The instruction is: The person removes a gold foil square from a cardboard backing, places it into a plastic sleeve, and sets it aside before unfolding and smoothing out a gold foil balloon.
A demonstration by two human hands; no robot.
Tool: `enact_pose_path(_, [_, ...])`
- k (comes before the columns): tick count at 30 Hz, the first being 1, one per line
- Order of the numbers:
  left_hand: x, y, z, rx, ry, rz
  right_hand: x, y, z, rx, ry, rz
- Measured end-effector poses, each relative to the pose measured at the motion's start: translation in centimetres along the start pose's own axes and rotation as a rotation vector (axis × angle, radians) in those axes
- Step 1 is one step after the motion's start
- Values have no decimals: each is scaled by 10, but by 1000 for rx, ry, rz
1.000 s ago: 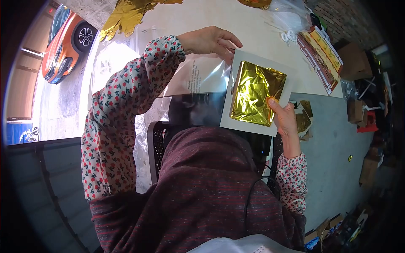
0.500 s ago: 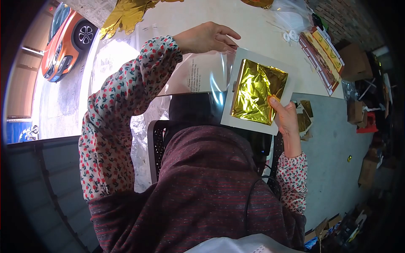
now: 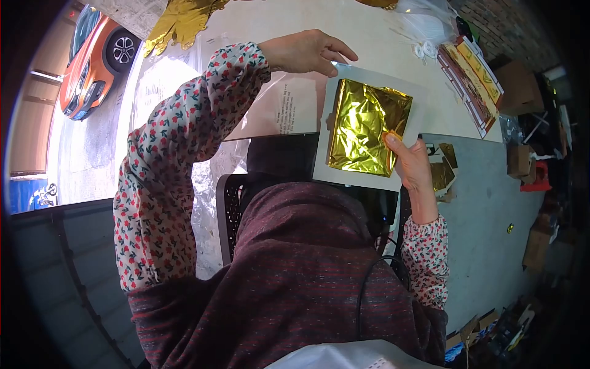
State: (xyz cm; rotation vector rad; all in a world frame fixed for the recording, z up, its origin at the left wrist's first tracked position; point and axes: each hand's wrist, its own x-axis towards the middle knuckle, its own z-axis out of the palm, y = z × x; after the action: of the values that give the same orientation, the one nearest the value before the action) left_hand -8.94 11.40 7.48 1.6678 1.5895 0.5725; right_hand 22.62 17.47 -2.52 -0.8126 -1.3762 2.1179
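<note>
My right hand [image 3: 415, 167] grips the right edge of a white card [image 3: 322, 154], its thumb pressed on the folded gold foil [image 3: 366, 126] that lies on the card. The foil is shiny and creased. Card and foil are held tilted over the table's near edge, above my lap. At the card's upper left corner is my left hand [image 3: 313, 51], fingers stretched and apart, fingertips right at the corner. Below my left forearm, clear plastic [image 3: 289, 111] with small printed lines lies on the table, reaching toward the card's left edge.
More gold foil [image 3: 178, 27] lies at the table's [image 3: 289, 24] far left. White plastic bags [image 3: 421, 27] and a printed colourful sheet [image 3: 470, 86] are at the right. Cardboard boxes [image 3: 519, 86] stand beyond, and an orange car [image 3: 95, 74] is outside at left.
The card and foil have shifted left and slightly up with my right hand. My left hand has moved a little to the right. The plastic's shiny edge beside the card shows less.
</note>
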Motion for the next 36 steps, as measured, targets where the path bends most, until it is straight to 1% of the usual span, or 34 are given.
enact_pose_path(2, [2, 1, -5, 61, -25, -28, 1, -1, 2, 6, -6, 3])
enact_pose_path(8, [-2, 12, -1, 24, -7, 53, 0, 2, -2, 27, -16, 7])
enact_pose_path(11, [1, 23, -10, 43, -175, -90, -3, 3, -7, 24, -50, 7])
enact_pose_path(14, [1, 23, -12, 64, -265, -22, -3, 9, -17, 45, -78, 9])
enact_pose_path(17, [-5, 21, -3, 129, -209, 112, -11, 13, -24, 50, -79, 34])
enact_pose_path(21, [-11, 29, 3, 243, -281, 90, -13, 17, -26, 20, -75, 75])
enact_pose_path(24, [-10, 30, 10, 348, -290, 204, -15, 19, -31, 29, -93, 110])
enact_pose_path(31, [2, 17, 13, 334, -268, 163, -8, 26, -28, 46, -86, 96])
enact_pose_path(33, [10, 12, 12, 323, -228, 163, -8, 25, -23, 53, -42, 73])
enact_pose_path(36, [20, 10, 6, 337, -253, 127, -5, 16, -14, 41, 3, 50])
